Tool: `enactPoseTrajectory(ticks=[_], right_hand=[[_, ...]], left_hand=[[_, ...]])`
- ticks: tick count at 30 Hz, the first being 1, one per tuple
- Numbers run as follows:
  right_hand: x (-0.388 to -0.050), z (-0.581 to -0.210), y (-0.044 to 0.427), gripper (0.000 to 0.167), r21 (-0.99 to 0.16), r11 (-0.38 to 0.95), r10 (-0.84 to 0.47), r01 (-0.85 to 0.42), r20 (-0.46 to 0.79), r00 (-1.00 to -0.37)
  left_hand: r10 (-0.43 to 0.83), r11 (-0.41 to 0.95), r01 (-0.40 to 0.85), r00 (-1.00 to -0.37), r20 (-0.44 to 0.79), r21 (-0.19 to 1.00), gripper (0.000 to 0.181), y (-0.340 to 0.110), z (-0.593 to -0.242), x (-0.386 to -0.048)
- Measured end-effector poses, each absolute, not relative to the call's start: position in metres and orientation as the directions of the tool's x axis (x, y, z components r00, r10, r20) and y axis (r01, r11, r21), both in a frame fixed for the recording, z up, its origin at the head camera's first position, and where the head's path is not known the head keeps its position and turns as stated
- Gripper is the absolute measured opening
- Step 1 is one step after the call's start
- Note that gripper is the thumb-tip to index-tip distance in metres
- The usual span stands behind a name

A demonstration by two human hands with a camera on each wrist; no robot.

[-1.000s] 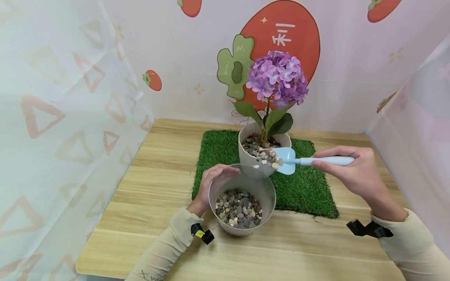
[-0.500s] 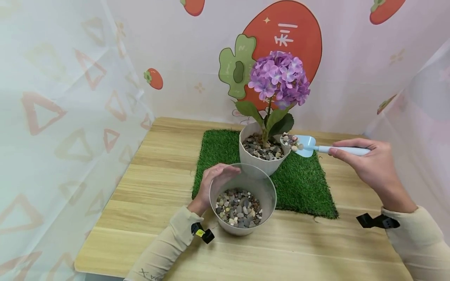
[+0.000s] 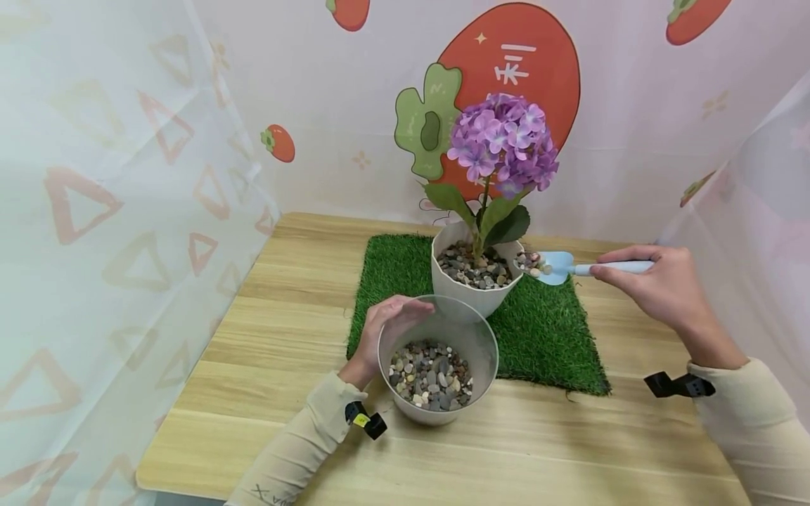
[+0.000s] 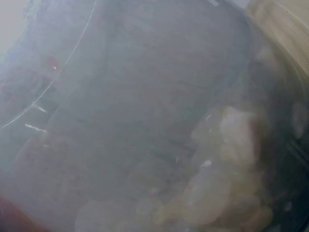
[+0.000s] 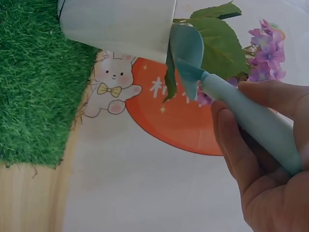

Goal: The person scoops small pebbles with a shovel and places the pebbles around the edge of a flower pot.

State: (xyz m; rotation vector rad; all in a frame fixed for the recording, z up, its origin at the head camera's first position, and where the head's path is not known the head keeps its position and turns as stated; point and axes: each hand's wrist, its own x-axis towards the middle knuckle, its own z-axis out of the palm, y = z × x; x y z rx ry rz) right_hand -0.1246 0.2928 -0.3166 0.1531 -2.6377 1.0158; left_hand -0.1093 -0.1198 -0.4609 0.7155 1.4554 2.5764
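In the head view my right hand (image 3: 661, 281) holds a light blue trowel (image 3: 560, 268) by its handle. Small pebbles (image 3: 533, 264) lie on the blade, whose tip is at the right rim of a white flowerpot (image 3: 460, 292). A purple hydrangea (image 3: 503, 144) stands upright in that pot among stones (image 3: 471, 270). My left hand (image 3: 368, 344) grips the left side of a translucent tub (image 3: 486, 369) partly filled with mixed pebbles (image 3: 433, 379). Through the right wrist camera, thumb and fingers wrap the trowel handle (image 5: 256, 123). The left wrist view is blurred by the tub wall (image 4: 145, 96).
A green artificial grass mat (image 3: 550, 344) lies under the flowerpot, on a wooden table (image 3: 266, 337). Behind the table hangs a printed backdrop (image 3: 342, 91), with pale sheets (image 3: 120, 232) at both sides.
The trowel and its pebbles have moved from over the pot's front rim to its right rim, then slightly left and lower. My left hand and the tub stay in place.
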Motion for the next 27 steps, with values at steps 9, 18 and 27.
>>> enactPoseTrajectory(ticks=[9,18,27], right_hand=[[-0.129,-0.293,0.286,0.029,-0.537,0.828,-0.025,-0.163,0.254,-0.967],[-0.13,-0.281,0.277,0.034,-0.464,0.875,-0.047,-0.135,0.197,-0.979],[-0.133,-0.28,0.27,0.032,-0.442,0.883,-0.046,-0.155,0.247,-0.968]], left_hand=[[0.307,-0.542,0.148,-0.882,0.359,0.827,0.037,-0.12,-0.461,-0.11],[0.31,-0.542,0.149,-0.879,0.362,0.827,0.037,-0.119,-0.461,-0.11],[0.306,-0.529,0.155,-0.882,0.359,0.834,0.038,-0.119,-0.461,-0.11]])
